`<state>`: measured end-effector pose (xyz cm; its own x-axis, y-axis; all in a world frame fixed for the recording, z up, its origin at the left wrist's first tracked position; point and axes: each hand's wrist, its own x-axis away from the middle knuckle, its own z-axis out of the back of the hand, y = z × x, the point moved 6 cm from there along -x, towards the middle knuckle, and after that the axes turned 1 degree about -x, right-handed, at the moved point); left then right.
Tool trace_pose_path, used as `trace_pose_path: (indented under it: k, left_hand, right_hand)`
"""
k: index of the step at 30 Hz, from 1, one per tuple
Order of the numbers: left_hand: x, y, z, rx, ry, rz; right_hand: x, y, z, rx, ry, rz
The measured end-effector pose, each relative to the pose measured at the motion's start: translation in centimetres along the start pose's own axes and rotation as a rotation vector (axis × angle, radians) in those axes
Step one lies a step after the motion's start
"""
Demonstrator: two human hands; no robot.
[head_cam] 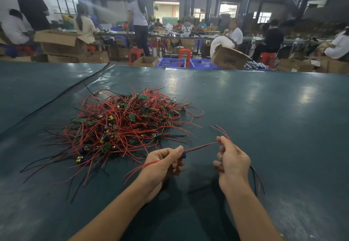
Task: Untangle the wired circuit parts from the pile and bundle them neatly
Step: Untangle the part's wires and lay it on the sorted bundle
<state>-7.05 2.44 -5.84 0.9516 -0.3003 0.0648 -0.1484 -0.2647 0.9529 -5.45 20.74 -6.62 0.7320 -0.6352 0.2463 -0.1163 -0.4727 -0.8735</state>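
Stretching between both hands is one wired part (202, 146), its red and black leads pulled into a straight line that runs from lower left up to upper right. The left hand (164, 163) has its fingers curled, pinching the end with a small dark blue component. The right hand (232, 159) pinches the other end at its fingertips. Loose red tips fan out past those fingertips, pointing away and to the left. More red strands trail from the left hand toward the lower left, and dark leads hang below the right hand.

The pile (122, 123) of red wires and little green boards sits on the dark green table (264, 108), beyond and left of the hands.

A tilted cardboard box (229, 59) behind the table has dark print on it, too blurry to read.
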Motion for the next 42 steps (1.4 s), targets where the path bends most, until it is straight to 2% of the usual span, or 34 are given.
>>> trace_pose_path:
  k: [3, 7, 9, 14, 17, 21, 26, 30, 35, 42]
  left_hand:
    - [0.0, -0.1, 0.2, 0.046, 0.031, 0.003]
    - [0.0, -0.2, 0.2, 0.04, 0.019, -0.008]
    - [0.1, -0.2, 0.2, 0.028, 0.008, -0.017]
    - [0.1, -0.1, -0.3, -0.057, -0.026, -0.043]
    - [0.1, -0.2, -0.5, -0.094, -0.055, -0.017]
    - [0.0, -0.2, -0.3, -0.095, -0.075, 0.018]
    - [0.0, -0.3, -0.7, -0.12, -0.141, 0.042]
    - [-0.1, -0.4, -0.5, -0.063, -0.119, 0.05]
    - [-0.3, -0.3, 0.4, 0.201, -0.05, 0.042]
    - [-0.7, -0.3, 1.2, 0.253, 0.094, 0.006]
  right_hand:
    - [1.2, 0.4, -0.8, 0.118, -0.068, 0.034]
    - [4.6, 2.4, -3.3, 0.342, -0.341, 0.078]
    - [5.8, 2.9, -4.0, 0.365, -0.403, 0.091]
    - [4.6, 2.9, -3.4, 0.315, -0.32, 0.037]
    - [3.4, 2.4, -2.6, 0.256, -0.202, -0.002]
    - [0.9, 0.7, -0.7, 0.099, -0.049, -0.035]
    - [-0.6, -0.6, 0.8, -0.047, 0.024, -0.021]
    - [-0.6, -0.4, 0.7, -0.079, -0.006, -0.02]
    - [0.1, -0.5, 0.4, -0.038, -0.067, 0.074]
    - [1.7, -1.8, -0.6, -0.194, -0.245, 0.123]
